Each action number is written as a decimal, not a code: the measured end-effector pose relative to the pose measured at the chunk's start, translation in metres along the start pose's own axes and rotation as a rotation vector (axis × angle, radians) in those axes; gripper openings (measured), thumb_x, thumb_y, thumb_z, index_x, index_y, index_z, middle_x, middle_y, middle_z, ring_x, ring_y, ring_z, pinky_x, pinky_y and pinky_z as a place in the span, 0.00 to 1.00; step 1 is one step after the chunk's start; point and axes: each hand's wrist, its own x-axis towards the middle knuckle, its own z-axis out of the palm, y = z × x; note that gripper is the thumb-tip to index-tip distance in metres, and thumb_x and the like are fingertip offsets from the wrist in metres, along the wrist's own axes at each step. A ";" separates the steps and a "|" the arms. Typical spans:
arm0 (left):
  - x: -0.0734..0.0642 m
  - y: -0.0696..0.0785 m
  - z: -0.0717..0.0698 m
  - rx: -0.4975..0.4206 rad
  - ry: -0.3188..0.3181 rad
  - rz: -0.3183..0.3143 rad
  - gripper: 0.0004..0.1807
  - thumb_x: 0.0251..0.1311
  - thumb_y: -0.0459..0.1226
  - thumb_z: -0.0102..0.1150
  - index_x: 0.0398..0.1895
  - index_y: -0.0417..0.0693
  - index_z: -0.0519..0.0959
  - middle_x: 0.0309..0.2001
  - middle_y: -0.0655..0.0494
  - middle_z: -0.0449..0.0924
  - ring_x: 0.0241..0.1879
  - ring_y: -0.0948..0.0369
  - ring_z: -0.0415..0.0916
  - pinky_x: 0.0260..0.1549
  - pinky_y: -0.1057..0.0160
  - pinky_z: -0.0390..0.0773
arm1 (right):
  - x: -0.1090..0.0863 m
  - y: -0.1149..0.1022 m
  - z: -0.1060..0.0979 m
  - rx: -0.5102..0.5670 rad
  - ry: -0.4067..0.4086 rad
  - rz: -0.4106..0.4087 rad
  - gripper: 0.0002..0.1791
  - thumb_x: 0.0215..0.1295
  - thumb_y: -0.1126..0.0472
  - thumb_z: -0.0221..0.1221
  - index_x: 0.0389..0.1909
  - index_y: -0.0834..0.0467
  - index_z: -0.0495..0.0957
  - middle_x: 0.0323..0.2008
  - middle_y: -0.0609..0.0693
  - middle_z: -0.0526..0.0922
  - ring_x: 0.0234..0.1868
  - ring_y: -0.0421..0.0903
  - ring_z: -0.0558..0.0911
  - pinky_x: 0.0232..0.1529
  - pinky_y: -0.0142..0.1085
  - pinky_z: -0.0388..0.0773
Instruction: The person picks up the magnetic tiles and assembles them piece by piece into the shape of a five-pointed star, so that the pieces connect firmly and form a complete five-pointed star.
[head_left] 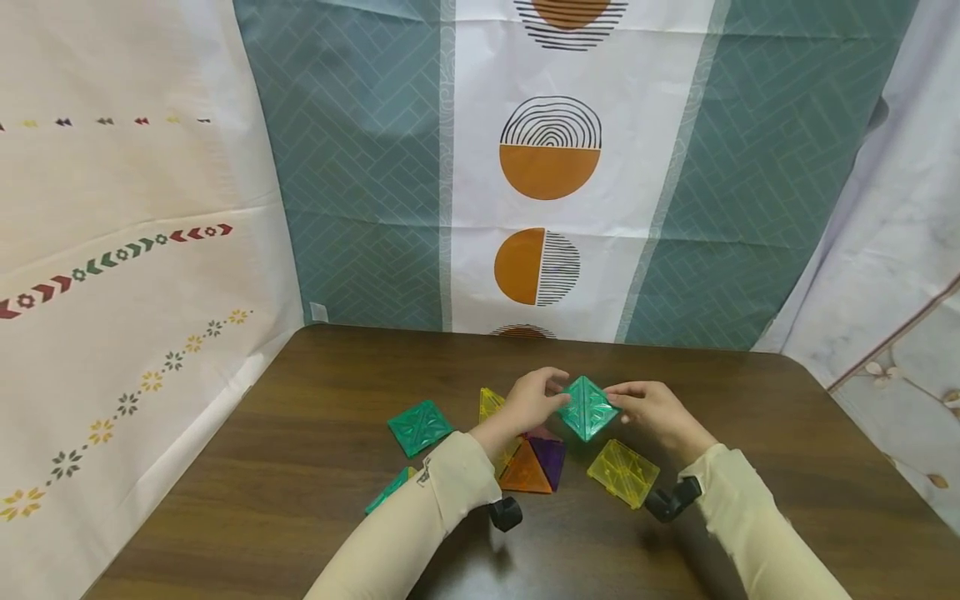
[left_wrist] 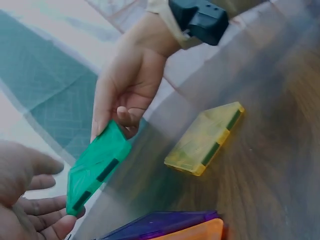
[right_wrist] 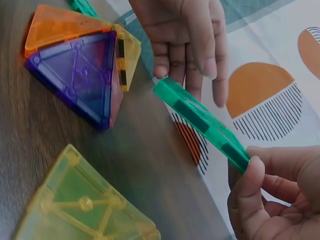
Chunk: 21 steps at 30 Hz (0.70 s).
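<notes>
My right hand [head_left: 660,415] pinches one corner of a green magnetic tile [head_left: 587,408] between thumb and fingers, up above the table. At the opposite corner, fingertips of my left hand [head_left: 531,400] touch the tile; its thumb stands apart with the fingers loosely extended. Seen from the right wrist, the green tile [right_wrist: 202,125] is tilted, dark magnet strips along its edge. Below and left of it stands a pyramid of triangular tiles, with an orange triangle [head_left: 527,471] and a purple triangle [right_wrist: 80,75] facing out. A yellow tile [head_left: 624,472] lies beneath my right hand.
Another green tile [head_left: 420,427] lies on the wooden table [head_left: 315,408] to the left. A further green piece [head_left: 386,492] is partly hidden by my left sleeve. Behind the left hand, a yellow triangle [head_left: 491,402] shows. A patterned curtain [head_left: 367,167] hangs beyond the table's back edge.
</notes>
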 end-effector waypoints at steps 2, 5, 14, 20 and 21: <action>0.002 -0.001 -0.002 -0.026 0.032 -0.023 0.19 0.66 0.35 0.55 0.59 0.43 0.75 0.49 0.48 0.81 0.49 0.55 0.78 0.44 0.63 0.80 | 0.000 -0.001 0.001 0.008 -0.009 -0.006 0.24 0.69 0.60 0.55 0.58 0.75 0.70 0.32 0.44 0.81 0.29 0.37 0.77 0.34 0.31 0.79; 0.006 -0.004 -0.004 -0.040 0.064 -0.049 0.15 0.66 0.33 0.55 0.55 0.43 0.79 0.46 0.49 0.82 0.43 0.58 0.78 0.38 0.67 0.79 | 0.000 -0.003 0.004 0.025 -0.016 -0.020 0.24 0.69 0.60 0.56 0.58 0.74 0.71 0.35 0.45 0.81 0.31 0.38 0.78 0.36 0.32 0.80; 0.013 -0.009 -0.010 -0.066 0.069 -0.038 0.14 0.67 0.31 0.53 0.52 0.46 0.82 0.49 0.48 0.82 0.45 0.56 0.78 0.40 0.65 0.80 | -0.001 -0.004 0.016 0.059 0.023 -0.043 0.23 0.69 0.58 0.56 0.57 0.72 0.72 0.36 0.42 0.82 0.33 0.41 0.78 0.39 0.35 0.80; 0.015 -0.013 -0.013 0.031 0.062 0.016 0.15 0.67 0.32 0.52 0.54 0.47 0.81 0.49 0.49 0.83 0.46 0.56 0.80 0.39 0.67 0.81 | -0.001 0.000 0.026 0.140 0.058 -0.036 0.23 0.69 0.59 0.56 0.57 0.72 0.72 0.33 0.38 0.80 0.27 0.36 0.75 0.37 0.33 0.78; 0.016 -0.013 -0.014 0.043 0.061 0.025 0.15 0.67 0.32 0.52 0.54 0.46 0.80 0.49 0.49 0.83 0.45 0.56 0.80 0.39 0.67 0.81 | 0.000 0.001 0.028 0.149 0.058 -0.037 0.23 0.69 0.59 0.56 0.57 0.72 0.71 0.32 0.38 0.80 0.27 0.36 0.74 0.36 0.32 0.78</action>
